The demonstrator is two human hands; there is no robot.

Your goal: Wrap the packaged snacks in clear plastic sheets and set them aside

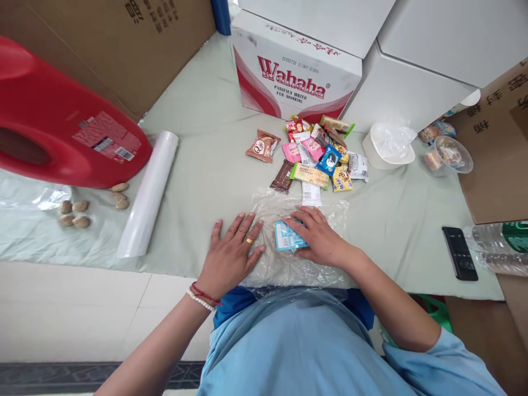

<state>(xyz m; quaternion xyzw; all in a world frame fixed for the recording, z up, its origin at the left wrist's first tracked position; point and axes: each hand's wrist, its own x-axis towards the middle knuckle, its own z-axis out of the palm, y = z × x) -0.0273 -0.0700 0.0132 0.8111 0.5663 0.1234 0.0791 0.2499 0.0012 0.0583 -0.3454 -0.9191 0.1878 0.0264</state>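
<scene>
My left hand (pixel 234 254) lies flat with its fingers spread, over the left edge of a crinkled sheet of clear plastic film (pixel 268 270). On that film, my right hand (pixel 317 236) has its fingers curled over the right end of a small blue packet (pixel 286 236), with part of the packet hidden beneath them. Just beyond the film is a pile of wrapped snacks, including a yellow-green packet (pixel 310 176), a dark brown bar (pixel 282 176) and a blue packet with a black-and-white picture (pixel 329 160). A brown round-cake packet (pixel 263 146) lies left of the pile.
A roll of plastic film (pixel 149 192) lies at left, beside a big red jug (pixel 70 121) and several brown nuts (pixel 81 206). Behind the snacks stands a Wahaba-type water carton (pixel 297 71). At right are a white bowl (pixel 379 157), a clear tub (pixel 464 159) and a black phone (pixel 458 253).
</scene>
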